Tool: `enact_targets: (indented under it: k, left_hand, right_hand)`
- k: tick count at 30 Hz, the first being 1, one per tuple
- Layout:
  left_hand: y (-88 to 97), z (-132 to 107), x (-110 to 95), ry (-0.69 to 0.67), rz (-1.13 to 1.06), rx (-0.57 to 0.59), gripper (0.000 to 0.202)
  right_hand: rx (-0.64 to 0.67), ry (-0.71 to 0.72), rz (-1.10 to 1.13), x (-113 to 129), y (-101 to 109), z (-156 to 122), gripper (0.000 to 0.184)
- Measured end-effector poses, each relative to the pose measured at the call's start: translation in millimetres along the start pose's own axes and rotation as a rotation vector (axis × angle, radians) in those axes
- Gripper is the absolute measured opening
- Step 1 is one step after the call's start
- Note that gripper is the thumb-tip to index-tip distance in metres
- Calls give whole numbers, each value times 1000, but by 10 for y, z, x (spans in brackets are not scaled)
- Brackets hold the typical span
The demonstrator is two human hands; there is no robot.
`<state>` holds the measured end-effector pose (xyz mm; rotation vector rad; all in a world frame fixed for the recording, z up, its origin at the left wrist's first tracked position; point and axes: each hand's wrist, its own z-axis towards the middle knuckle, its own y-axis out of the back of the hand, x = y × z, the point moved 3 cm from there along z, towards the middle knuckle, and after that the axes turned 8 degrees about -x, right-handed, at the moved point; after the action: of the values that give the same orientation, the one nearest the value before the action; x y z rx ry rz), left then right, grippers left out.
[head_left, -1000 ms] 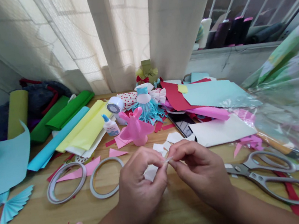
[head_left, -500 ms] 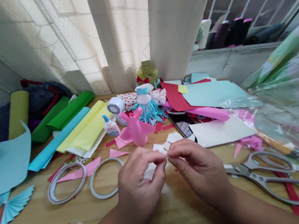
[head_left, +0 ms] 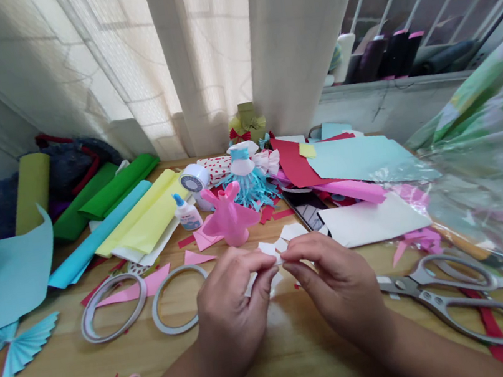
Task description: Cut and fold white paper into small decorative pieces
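My left hand (head_left: 232, 298) and my right hand (head_left: 339, 282) meet fingertip to fingertip over the table, thumbs and forefingers pinched. Between them is a small white piece of paper (head_left: 278, 259), mostly covered by the fingers. White paper scraps (head_left: 292, 231) lie just behind and beneath the hands. Past them stands a pink paper figure (head_left: 232, 216) with ear-like tips and side flaps. A glue bottle (head_left: 188, 213) with a blue cap is upright to its left, and a doll-like paper figure (head_left: 250, 179) with a blue fringed skirt is behind it.
Two tape rolls (head_left: 155, 310) lie left of my hands. Large scissors (head_left: 430, 294) rest at the right, near crinkled clear plastic (head_left: 481, 204). Rolled coloured paper (head_left: 137, 215) is at the back left; a phone (head_left: 306, 208) and paper sheets (head_left: 360, 159) are at the back right.
The fingertips have drawn slightly apart, and a little more white shows between them. Everything else on the table stays where it was.
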<state>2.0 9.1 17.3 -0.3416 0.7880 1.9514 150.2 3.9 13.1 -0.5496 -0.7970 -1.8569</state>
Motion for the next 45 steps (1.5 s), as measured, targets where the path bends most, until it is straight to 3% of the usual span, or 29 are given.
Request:
enact_targets:
  k: [20, 25, 45]
  left_hand:
    - [-27, -30, 24, -37, 18, 65, 13]
    - [-16, -15, 9, -63, -14, 65, 15]
    - [-27, 27, 38, -2, -115, 116, 19]
  right_hand:
    - [59, -33, 51, -67, -56, -60, 12]
    - [110, -54, 119, -60, -65, -52, 19]
    - [72, -113, 182, -67, -25, -39, 12]
